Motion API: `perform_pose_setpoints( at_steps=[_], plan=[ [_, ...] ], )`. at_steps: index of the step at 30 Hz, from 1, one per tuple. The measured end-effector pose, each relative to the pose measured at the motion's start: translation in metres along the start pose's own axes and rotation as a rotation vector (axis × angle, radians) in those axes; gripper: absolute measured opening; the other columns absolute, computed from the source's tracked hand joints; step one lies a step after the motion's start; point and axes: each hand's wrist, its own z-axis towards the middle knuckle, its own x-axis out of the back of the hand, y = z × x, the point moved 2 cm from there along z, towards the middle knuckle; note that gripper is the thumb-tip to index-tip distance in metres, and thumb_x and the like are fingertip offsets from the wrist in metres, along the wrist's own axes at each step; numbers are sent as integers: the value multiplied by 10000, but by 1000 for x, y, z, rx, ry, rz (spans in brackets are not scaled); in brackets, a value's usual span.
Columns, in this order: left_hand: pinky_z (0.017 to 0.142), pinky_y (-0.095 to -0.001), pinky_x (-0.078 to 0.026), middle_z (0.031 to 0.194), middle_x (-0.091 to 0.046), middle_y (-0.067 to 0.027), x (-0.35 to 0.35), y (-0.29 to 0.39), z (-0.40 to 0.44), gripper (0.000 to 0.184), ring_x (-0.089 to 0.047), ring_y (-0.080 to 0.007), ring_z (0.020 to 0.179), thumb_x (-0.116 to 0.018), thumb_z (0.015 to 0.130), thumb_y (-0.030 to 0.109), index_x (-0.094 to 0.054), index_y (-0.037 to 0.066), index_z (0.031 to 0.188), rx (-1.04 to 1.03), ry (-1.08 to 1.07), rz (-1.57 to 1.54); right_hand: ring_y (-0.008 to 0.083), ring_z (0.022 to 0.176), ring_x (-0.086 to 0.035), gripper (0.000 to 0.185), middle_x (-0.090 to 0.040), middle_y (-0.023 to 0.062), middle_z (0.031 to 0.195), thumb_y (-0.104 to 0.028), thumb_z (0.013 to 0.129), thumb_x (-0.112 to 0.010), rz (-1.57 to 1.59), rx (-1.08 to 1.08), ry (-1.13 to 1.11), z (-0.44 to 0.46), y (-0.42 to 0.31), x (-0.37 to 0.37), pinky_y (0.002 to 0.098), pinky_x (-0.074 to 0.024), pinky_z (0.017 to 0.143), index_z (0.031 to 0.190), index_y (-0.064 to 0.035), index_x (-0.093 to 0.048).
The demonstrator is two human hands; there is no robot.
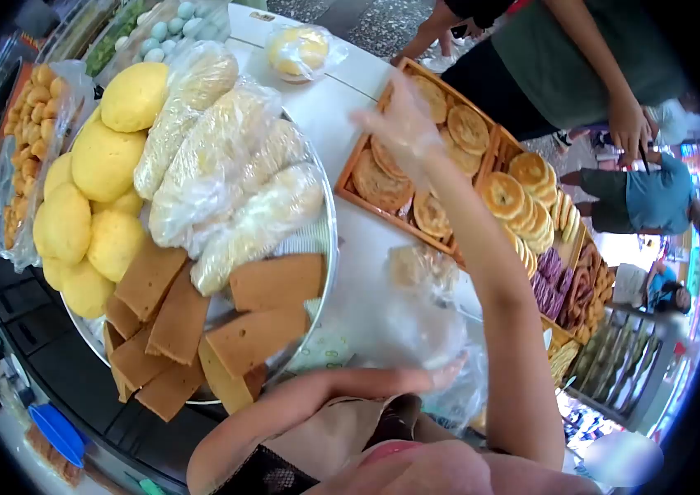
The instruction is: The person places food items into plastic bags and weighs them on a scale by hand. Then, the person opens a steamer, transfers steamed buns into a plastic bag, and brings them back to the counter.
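Note:
My right hand [404, 120] is blurred, fingers apart and holding nothing, above the edge of a wooden tray [353, 169] of round flatbreads [383, 183]. Lower down, my left hand [447, 375] is closed on a clear plastic bag [459, 404]; its fingers are partly smeared and hidden by plastic. A wrapped item [420, 271] lies above that bag. To the left, a large round metal tray [333, 239] bears yellow buns [107, 161], long wrapped loaves [218, 148] and brown cake slabs [255, 332].
A wrapped yellow bun [296, 51] sits on the white table [350, 45]. Pale eggs [173, 29] are at the top left. Trays of ring pastries [505, 196] and purple twists [549, 285] stand right. One person [606, 58] stands beyond the trays; others are farther off.

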Motion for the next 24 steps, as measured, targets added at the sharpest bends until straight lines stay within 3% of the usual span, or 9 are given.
perform_pose_setpoints(
  at_steps=[4,5,7,9,10,12,13,15,24],
  plan=[
    [612,-369,-473,840,-640,-114,36,-10,-86,494,-596,-260,721,-494,781,128,-443,9,1257,84,-22,-244,267,921,-566,472,-522,200,1088,-203,783,-655,1077,-771,-102,91,34,-122,377,-507,776,1168,6,-479],
    [617,-372,-474,842,-640,-117,41,-13,-107,488,-597,-263,723,-497,780,128,-447,10,1251,108,-27,-263,267,921,-566,472,-522,200,1088,-203,783,-655,1073,-762,-120,105,31,-143,377,-507,776,1168,6,-479],
    [626,-376,-476,847,-639,-121,48,-16,-129,478,-598,-268,727,-501,777,128,-455,14,1239,139,-17,-281,240,777,-591,319,-563,167,964,-177,805,-645,1321,-865,5,115,26,-169,342,-522,604,1052,-5,-539],
    [635,-381,-479,852,-639,-125,55,-19,-139,467,-599,-273,732,-505,774,128,-463,17,1226,168,4,-294,238,727,-596,258,-588,146,903,-140,802,-650,1402,-798,-27,149,72,-226,354,-521,602,1004,-3,-567],
    [640,-383,-480,854,-639,-127,57,-20,-141,462,-599,-276,734,-508,772,128,-467,19,1220,179,12,-304,234,711,-601,234,-596,136,889,-120,799,-649,1196,-568,18,164,101,-250,348,-520,587,986,0,-576],
    [649,-388,-482,859,-639,-131,62,-23,-139,451,-601,-281,738,-512,770,128,-475,23,1207,196,36,-305,229,695,-606,211,-604,126,875,-100,795,-648,992,-341,55,171,99,-255,342,-518,572,967,3,-584],
    [653,-390,-483,861,-639,-133,65,-25,-139,446,-601,-284,740,-514,768,128,-479,24,1201,201,45,-302,229,711,-611,207,-607,125,887,-82,788,-646,1078,-550,41,166,80,-233,338,-519,573,964,8,-585],
    [662,-395,-485,866,-638,-137,70,-27,-136,436,-602,-289,744,-519,765,128,-488,28,1188,211,56,-302,228,726,-617,204,-609,124,899,-63,781,-643,1159,-765,32,149,57,-204,335,-521,574,962,12,-586],
    [703,-416,-495,887,-637,-155,70,-23,-90,388,-608,-312,763,-538,752,128,-524,44,1132,212,105,-233,226,855,-606,267,-608,121,978,-146,841,-555,1327,-636,-67,63,65,-146,366,-544,734,1051,19,-545]
  ],
)
